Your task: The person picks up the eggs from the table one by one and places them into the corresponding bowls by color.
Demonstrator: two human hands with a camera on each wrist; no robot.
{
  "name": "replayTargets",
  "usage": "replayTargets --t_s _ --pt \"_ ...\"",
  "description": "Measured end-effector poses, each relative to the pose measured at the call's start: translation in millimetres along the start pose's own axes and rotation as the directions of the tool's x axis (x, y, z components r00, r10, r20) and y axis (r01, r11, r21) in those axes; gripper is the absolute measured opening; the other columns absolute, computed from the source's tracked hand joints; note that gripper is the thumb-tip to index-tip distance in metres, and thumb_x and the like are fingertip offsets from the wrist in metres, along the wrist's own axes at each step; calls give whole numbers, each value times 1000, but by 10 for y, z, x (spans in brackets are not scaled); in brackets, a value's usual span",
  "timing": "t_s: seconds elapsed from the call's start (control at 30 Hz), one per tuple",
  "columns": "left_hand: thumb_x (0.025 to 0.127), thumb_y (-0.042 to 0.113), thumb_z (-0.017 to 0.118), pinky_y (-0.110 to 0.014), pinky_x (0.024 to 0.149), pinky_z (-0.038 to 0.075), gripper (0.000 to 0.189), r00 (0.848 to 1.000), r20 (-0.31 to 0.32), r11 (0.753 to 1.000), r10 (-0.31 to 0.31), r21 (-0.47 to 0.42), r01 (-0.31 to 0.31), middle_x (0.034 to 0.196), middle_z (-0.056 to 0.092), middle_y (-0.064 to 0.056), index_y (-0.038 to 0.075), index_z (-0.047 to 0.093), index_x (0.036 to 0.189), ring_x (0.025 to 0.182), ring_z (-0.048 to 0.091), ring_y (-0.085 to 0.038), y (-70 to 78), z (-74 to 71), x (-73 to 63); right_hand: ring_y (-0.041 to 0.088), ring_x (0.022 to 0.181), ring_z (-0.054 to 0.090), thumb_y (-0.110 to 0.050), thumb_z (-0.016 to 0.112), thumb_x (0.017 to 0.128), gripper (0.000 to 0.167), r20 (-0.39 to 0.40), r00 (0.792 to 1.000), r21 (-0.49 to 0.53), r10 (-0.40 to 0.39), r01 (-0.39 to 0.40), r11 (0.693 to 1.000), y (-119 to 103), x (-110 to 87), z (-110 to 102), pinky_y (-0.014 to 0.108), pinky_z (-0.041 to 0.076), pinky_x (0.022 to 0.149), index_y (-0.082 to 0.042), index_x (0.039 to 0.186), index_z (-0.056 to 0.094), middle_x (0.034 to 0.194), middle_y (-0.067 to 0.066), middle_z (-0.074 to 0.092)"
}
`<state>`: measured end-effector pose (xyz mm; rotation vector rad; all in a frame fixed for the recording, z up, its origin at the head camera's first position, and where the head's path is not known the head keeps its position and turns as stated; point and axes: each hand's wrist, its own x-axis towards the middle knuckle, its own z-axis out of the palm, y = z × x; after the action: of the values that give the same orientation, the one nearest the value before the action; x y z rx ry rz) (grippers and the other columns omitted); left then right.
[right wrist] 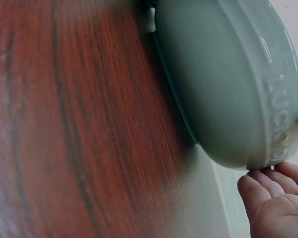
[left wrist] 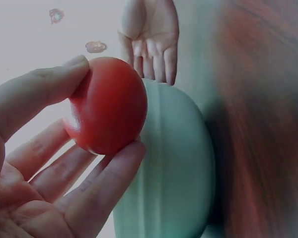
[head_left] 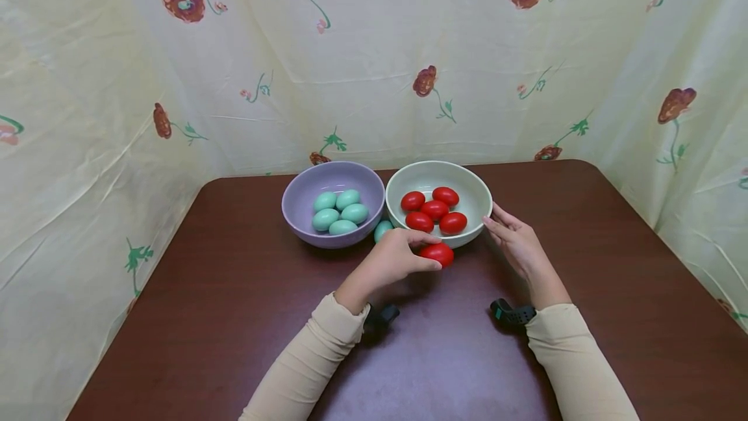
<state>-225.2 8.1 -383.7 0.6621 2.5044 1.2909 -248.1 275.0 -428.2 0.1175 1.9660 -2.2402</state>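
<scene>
My left hand (head_left: 393, 258) pinches a red egg (head_left: 437, 254) between thumb and fingers, in front of the pale green bowl (head_left: 480, 195). The left wrist view shows this egg close up, with the bowl's outer wall behind it. Several red eggs (head_left: 435, 210) lie inside that bowl. At the bowl's right side is my right hand (head_left: 519, 242), its fairly straight fingertips touching the outer wall and its thumb by the rim. In the right wrist view, those fingers (right wrist: 268, 186) meet the wall just below raised lettering.
A purple bowl (head_left: 298, 203) with several mint-green eggs (head_left: 341, 212) stands left of the pale green one. Another mint-green egg (head_left: 382, 230) lies on the dark brown table (head_left: 234, 304) between the bowls. A flowered curtain (head_left: 374, 96) hangs behind the table.
</scene>
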Motion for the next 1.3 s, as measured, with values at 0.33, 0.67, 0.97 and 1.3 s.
replayTargets --t_s 0.33,0.67,0.97,1.3 --pt "82 29 81 -25 88 52 39 999 -37 1000 7 22 -6 107 76 0 18 74 118 104 66 -16 75 -83 108 24 152 20 -23 58 101 73 6 1000 -13 -7 7 1000 3 -2 -4 32 25 117 -6 157 16 167 12 11" --pt "81 30 82 -24 84 54 47 994 -113 999 -5 -52 -1 111 76 -5 16 71 125 101 68 -18 140 -141 152 25 152 19 -23 58 100 73 2 1000 -13 -13 13 1000 -1 8 -6 33 24 117 -5 157 16 167 12 11" --pt "81 29 82 -28 90 53 46 989 -146 999 -17 -48 10 119 73 -6 18 71 125 115 61 -21 215 -188 222 25 152 19 -22 58 101 72 6 1000 -21 -14 14 1000 14 18 -12 34 23 118 -6 157 17 167 12 11" --pt "82 26 81 -21 79 54 43 990 -144 999 4 -46 -10 113 74 -7 16 72 123 98 67 -18 266 -212 349 25 153 19 -22 58 100 73 1 1000 -13 -3 3 1000 23 7 -10 34 23 118 -6 158 16 167 11 9"
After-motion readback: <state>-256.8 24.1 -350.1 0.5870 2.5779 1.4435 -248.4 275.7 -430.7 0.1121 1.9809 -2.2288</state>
